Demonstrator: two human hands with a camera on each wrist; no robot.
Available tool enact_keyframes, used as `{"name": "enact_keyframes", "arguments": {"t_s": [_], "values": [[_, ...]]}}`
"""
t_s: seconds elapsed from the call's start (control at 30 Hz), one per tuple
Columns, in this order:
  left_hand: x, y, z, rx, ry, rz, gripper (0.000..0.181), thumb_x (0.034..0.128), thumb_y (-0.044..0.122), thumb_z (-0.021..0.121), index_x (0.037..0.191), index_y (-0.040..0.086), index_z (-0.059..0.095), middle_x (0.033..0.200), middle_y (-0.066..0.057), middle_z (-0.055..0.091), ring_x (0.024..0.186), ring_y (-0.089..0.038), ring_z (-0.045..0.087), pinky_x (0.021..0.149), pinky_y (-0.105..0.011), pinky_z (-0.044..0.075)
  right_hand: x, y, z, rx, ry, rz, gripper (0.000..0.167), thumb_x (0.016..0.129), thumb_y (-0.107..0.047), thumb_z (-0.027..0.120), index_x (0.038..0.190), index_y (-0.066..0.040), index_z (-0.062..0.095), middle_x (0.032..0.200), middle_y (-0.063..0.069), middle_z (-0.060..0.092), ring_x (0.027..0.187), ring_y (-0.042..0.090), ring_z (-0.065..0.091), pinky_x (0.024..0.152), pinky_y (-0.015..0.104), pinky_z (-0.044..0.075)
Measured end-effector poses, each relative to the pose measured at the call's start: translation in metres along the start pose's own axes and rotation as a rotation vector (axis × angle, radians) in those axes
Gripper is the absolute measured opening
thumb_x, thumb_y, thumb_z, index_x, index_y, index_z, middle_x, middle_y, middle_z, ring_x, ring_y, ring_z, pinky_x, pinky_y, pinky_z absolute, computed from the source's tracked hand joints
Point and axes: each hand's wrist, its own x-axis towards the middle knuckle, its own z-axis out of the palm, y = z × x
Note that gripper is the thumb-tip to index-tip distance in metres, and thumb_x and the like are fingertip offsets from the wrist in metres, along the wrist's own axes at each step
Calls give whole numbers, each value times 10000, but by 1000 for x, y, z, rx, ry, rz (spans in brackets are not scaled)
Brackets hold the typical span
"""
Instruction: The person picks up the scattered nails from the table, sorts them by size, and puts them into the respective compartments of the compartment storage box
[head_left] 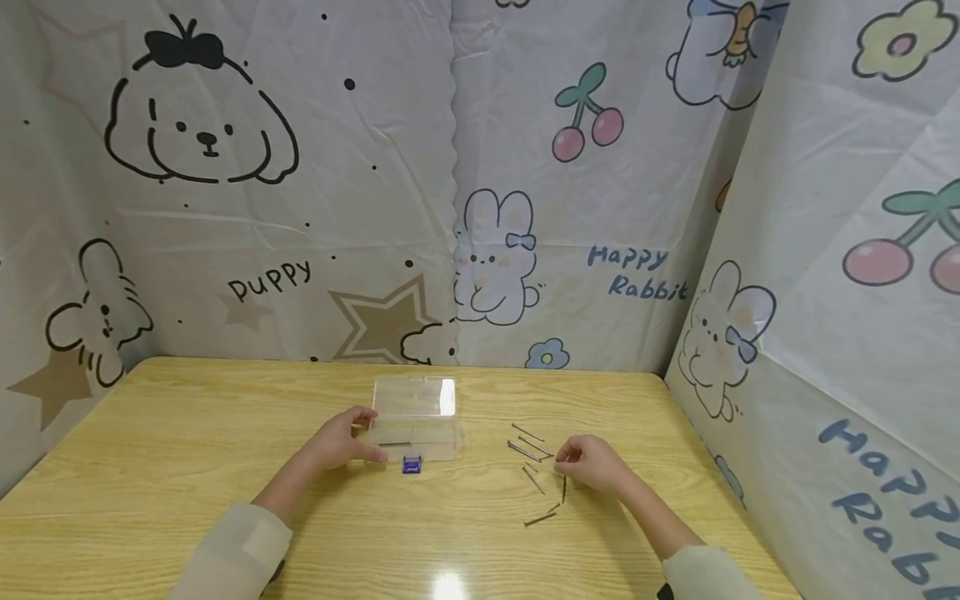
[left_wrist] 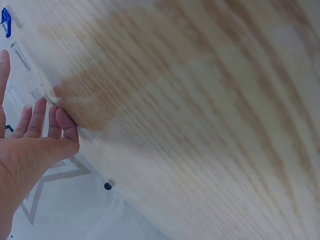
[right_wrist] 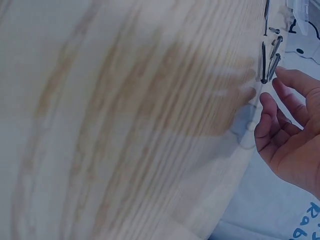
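Note:
A clear plastic box [head_left: 438, 447] stands on the table with its lid [head_left: 412, 397] raised at the back and its blue latch [head_left: 412, 465] folded down in front. Inside lies a thin dark nail [head_left: 393, 443]. My left hand [head_left: 339, 439] holds the box's left side, thumb at the front corner and fingers farther back. On the right, my right hand [head_left: 597, 463] hovers by several loose nails [head_left: 523, 451], one of them an upright-pointing nail [head_left: 564, 490] just under it. The right wrist view shows a gap between thumb and index finger, the index tip close to nails [right_wrist: 264, 62].
The wooden table [head_left: 225, 433] reaches back to a printed cloth [head_left: 375, 208], with another printed cloth [head_left: 840, 350] along the right. Nearer the front lies a longer nail [head_left: 540, 519]. Light glares on the front table edge.

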Motion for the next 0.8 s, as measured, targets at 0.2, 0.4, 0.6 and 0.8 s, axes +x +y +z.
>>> {"name": "enact_keyframes", "arguments": {"t_s": [0.2, 0.4, 0.6, 0.8], "values": [[1, -1, 0, 2, 2, 7, 789, 707, 251, 819, 1331, -25, 422, 1312, -249, 460, 1211, -472, 435, 997, -535, 408, -4, 8, -2, 5, -12, 5, 86, 840, -148, 672, 857, -65, 662, 774, -2, 590, 717, 118, 491, 614, 239, 416], [2, -2, 0, 4, 6, 5, 789, 707, 254, 818, 1331, -22, 423, 1318, -248, 458, 1217, -468, 433, 1008, -540, 398, -7, 12, -5, 25, -30, -22, 91, 837, -140, 674, 870, -56, 665, 784, 4, 600, 727, 120, 496, 612, 221, 412], [2, -1, 1, 5, 10, -1, 787, 709, 245, 817, 1336, -19, 420, 1324, -247, 456, 1217, -465, 433, 1010, -543, 394, -8, 16, -6, 66, -81, -62, 95, 849, -106, 656, 915, -38, 657, 820, 16, 606, 756, 124, 506, 622, 215, 424], [1, 0, 0, 8, 13, 4, 773, 714, 244, 814, 1329, -18, 426, 1315, -244, 463, 1211, -463, 437, 1009, -545, 393, -7, 18, -6, 60, -108, -92, 95, 832, -67, 646, 924, -44, 660, 812, 14, 595, 752, 119, 495, 630, 211, 412]]}}
